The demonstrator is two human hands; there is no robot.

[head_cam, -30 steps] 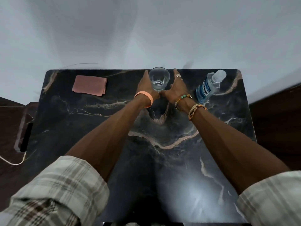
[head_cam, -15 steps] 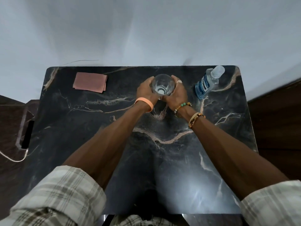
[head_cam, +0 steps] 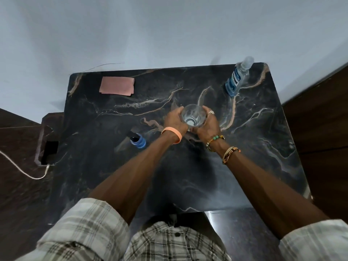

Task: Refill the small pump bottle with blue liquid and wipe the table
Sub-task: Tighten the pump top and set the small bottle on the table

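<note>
Round clear glass (head_cam: 193, 115) cupped mid-table between left hand (head_cam: 176, 120) and right hand (head_cam: 208, 124), fingers curled round its smooth wall. Glossy black veined marble table (head_cam: 263, 147), corners rounded. Small pump bottle (head_cam: 139, 142), blue, left of the wrists. Clear blue-liquid bottle (head_cam: 234, 81) by far right corner, well apart from glass; label too blurred to read. Flat pink cloth (head_cam: 117, 85) far left.

Left grip (head_cam: 175, 120) curled inward; right grip (head_cam: 207, 125) curled, facing it
</note>
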